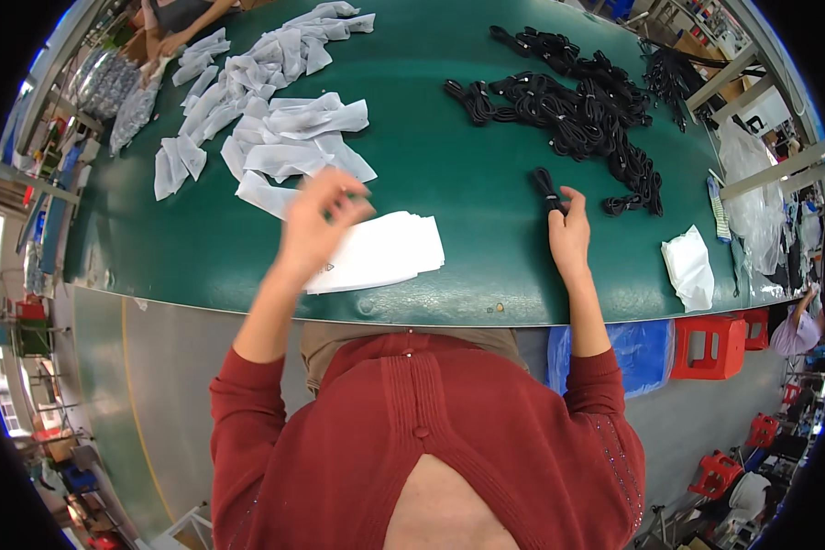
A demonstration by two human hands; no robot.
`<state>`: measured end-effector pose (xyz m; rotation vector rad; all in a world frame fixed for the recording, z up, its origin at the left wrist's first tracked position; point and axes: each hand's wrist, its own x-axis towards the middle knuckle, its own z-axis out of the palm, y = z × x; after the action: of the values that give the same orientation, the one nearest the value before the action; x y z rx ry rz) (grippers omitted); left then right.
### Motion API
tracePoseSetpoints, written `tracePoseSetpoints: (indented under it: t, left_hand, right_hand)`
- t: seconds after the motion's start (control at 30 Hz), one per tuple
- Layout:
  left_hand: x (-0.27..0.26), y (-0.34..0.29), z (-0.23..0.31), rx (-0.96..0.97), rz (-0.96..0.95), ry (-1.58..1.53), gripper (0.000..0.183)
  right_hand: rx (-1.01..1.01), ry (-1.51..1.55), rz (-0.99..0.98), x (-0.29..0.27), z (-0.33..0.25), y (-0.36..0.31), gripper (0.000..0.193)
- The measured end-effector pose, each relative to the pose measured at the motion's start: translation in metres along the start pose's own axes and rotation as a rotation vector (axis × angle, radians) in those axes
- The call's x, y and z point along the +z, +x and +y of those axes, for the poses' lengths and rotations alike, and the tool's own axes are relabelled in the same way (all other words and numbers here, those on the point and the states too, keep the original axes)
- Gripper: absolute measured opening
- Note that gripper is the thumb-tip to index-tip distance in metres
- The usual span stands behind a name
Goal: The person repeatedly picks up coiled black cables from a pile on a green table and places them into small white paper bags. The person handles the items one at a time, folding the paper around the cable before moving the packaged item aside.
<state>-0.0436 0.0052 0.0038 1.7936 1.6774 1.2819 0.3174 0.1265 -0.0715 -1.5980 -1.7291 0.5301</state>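
Observation:
My right hand (570, 236) grips one end of a coiled black cable bundle (546, 187) near the table's front edge, with the rest of the bundle jutting out past my fingers. Slightly blurred, my left hand (313, 225) hovers by a stack of flat white bags (390, 252); its fingers are loosely bent and apart, and nothing shows in them. Just beyond that hand lies a heap of filled, translucent white bags (289, 137), trailing toward the far left. A pile of coiled black cables (568, 115) spreads over the table's far right.
The green table (412, 156) stretches out before me. At its right lie a white packet (688, 268) and a clear plastic sheet (750, 174). Another person's hands (170, 44) are at the far left, by a clear bag (134, 115). Red stools (709, 348) stand below on the right.

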Motion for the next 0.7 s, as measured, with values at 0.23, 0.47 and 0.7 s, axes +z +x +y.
tracePoseSetpoints:
  t: [0.23,0.47,0.7]
  left_hand:
    - [0.056,-0.043,-0.013,0.202,-0.183,0.266,0.022]
    - [0.060,-0.042,-0.012,0.157,-0.075,0.299,0.016]
    - [0.063,-0.045,-0.014,-0.136,-0.065,0.070,0.011]
  right_hand:
    - [0.172,0.697,-0.465,0.018,-0.053,-0.035,0.047]
    - [-0.306,0.463,-0.428,0.027,-0.086,-0.054,0.028]
    - [-0.625,0.264,-0.349,0.033,-0.092,-0.063,0.032]
